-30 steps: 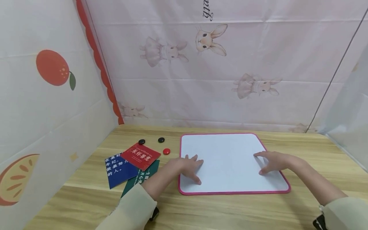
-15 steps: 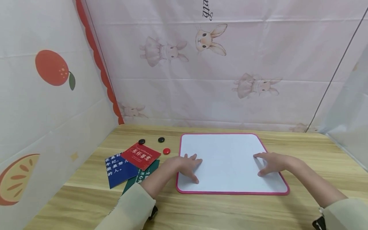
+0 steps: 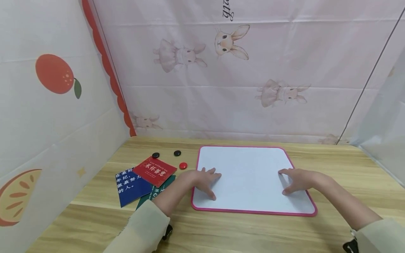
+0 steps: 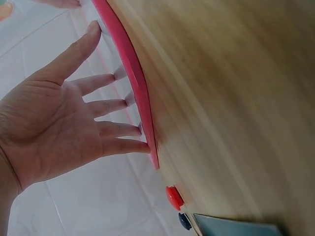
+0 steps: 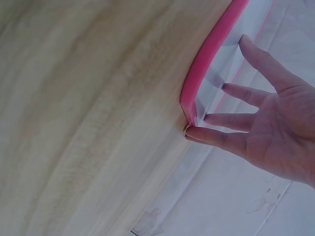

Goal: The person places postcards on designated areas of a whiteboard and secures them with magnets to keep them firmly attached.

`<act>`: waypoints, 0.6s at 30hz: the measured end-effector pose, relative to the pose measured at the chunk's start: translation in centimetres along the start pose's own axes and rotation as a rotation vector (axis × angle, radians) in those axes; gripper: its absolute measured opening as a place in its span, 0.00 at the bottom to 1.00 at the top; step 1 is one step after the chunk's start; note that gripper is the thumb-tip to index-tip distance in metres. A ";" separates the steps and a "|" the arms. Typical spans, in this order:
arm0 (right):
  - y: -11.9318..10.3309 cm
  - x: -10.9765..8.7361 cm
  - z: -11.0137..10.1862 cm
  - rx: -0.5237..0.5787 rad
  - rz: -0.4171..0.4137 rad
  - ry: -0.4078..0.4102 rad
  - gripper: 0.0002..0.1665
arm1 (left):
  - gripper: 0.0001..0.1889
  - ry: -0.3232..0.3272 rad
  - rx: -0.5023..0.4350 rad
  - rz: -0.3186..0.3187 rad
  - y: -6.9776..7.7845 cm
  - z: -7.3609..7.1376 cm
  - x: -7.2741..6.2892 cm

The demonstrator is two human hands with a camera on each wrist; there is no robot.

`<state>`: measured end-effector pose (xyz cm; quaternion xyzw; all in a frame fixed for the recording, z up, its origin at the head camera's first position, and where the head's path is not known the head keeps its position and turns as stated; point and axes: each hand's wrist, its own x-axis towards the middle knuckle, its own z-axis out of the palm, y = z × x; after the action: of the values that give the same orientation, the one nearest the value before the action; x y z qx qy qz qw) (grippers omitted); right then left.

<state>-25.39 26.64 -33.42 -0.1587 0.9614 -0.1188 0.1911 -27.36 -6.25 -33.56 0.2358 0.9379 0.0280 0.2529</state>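
A whiteboard (image 3: 250, 175) with a pink rim lies flat on the wooden table, slightly turned. My left hand (image 3: 204, 181) rests its spread fingertips on the board's left part. On the right part, my right hand (image 3: 299, 181) touches the surface with thumb and fingers spread. The left wrist view shows the left hand (image 4: 59, 118) with fingers apart, its tips on the board beside the pink rim (image 4: 135, 73). In the right wrist view the right hand (image 5: 275, 113) has its fingers spread, the lowest one by the rim's corner.
Left of the board lie overlapping red (image 3: 155, 171), blue (image 3: 132, 188) and green (image 3: 156, 191) cards with white writing. Near them are two black magnet-like discs (image 3: 177, 153) and a red one (image 3: 183, 165). A rabbit-print curtain (image 3: 202, 105) hangs behind the table.
The whiteboard's near edge has swung a little to the left, so the board turns slightly. Both hands shift slightly left with it, the left hand more. The cards and discs stay put.
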 end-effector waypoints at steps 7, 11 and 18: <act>-0.3 -0.1 0.0 0.000 0.003 -0.007 0.47 | 0.45 -0.003 0.013 0.002 0.0 -0.2 -0.2; -0.6 -0.3 0.0 -0.002 0.007 -0.012 0.48 | 0.44 -0.006 0.019 0.004 0.0 -0.2 -0.2; -1.2 -0.5 0.0 -0.002 0.013 -0.015 0.47 | 0.45 -0.017 0.021 -0.005 -0.1 -0.2 -0.3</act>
<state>-24.63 25.66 -32.92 -0.1533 0.9611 -0.1154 0.1987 -27.27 -6.50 -33.30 0.2360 0.9366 0.0156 0.2585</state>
